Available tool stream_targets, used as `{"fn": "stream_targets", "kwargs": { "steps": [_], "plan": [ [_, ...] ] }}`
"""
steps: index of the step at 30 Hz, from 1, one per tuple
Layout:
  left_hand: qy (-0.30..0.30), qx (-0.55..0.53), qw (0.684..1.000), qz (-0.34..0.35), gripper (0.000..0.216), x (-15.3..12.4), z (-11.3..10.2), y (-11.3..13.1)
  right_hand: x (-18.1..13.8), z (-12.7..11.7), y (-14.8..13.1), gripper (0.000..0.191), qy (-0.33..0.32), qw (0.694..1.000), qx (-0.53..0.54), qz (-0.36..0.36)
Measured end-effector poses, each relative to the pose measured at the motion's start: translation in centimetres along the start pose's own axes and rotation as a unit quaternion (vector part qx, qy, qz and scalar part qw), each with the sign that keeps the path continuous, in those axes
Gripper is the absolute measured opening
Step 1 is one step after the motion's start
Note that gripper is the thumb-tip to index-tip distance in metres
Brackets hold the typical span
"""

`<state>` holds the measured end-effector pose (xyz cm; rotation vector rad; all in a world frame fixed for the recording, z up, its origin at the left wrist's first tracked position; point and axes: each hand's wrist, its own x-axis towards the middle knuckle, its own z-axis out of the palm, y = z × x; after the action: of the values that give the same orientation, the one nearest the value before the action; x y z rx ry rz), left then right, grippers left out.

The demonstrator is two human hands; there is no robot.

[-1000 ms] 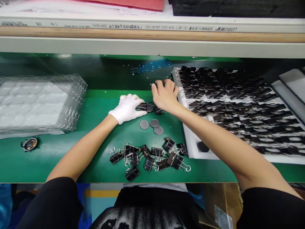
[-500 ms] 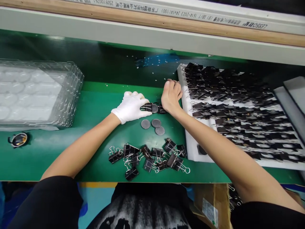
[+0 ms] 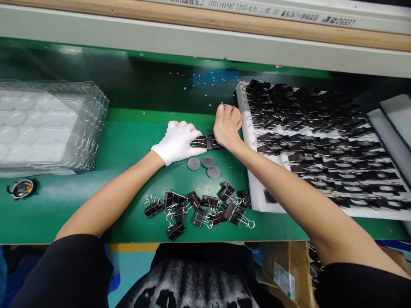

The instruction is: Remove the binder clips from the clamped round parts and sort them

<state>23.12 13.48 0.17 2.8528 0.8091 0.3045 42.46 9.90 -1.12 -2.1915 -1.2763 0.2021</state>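
Note:
My left hand [image 3: 179, 143], in a white glove, pinches a black binder clip [image 3: 201, 142] between thumb and fingers. Facing it, my bare right hand [image 3: 227, 126] is closed on a second binder clip [image 3: 216, 143], partly hidden by the palm. The two clips meet end to end, and the grey disc between them is almost fully covered. Just below on the green table lie three loose grey discs [image 3: 208, 162]. Nearer the front edge spreads a pile of several black binder clips [image 3: 210, 203] with silver wire handles.
Clear plastic trays [image 3: 86, 141] are stacked at the left, with a small round object [image 3: 22, 188] in front. On the right, a white foam tray [image 3: 257, 188] holds rows of binder clips. A cardboard box [image 3: 284, 265] stands below the table edge.
My hands have brought the two binder clips together over the grey disc, whose face was visible between them before. The whole view has shifted slightly.

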Motion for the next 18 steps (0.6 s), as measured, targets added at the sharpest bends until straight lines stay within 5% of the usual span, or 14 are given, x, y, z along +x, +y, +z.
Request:
{"fn": "stream_targets", "kwargs": {
  "steps": [4, 8, 10, 13, 18],
  "plan": [
    [0.014, 0.01, 1.0, -0.008, 0.049, -0.2, -0.9, -0.2, -0.6, -3.2, -0.7, 0.069, -0.029, 0.995, 0.077, -0.056],
    [-0.016, -0.061, 0.997, -0.039, 0.057, -0.2, -3.4, -0.5, -2.1, -8.0, -0.8, 0.054, -0.179, 0.942, 0.131, -0.253],
    [-0.044, -0.141, 0.987, -0.058, 0.064, -0.2, -4.7, -0.3, -2.7, -9.7, -0.8, 0.049, -0.217, 0.924, 0.143, -0.281],
    [-0.012, -0.212, 0.974, -0.074, 0.06, -0.4, -5.8, 0.5, -3.3, -10.9, -0.8, 0.035, -0.216, 0.931, 0.198, -0.217],
    [0.067, -0.184, 0.98, -0.044, 0.047, -0.7, -5.8, 2.1, -3.7, -11.0, -0.7, 0.027, -0.255, 0.919, 0.286, -0.088]
  ]
}}
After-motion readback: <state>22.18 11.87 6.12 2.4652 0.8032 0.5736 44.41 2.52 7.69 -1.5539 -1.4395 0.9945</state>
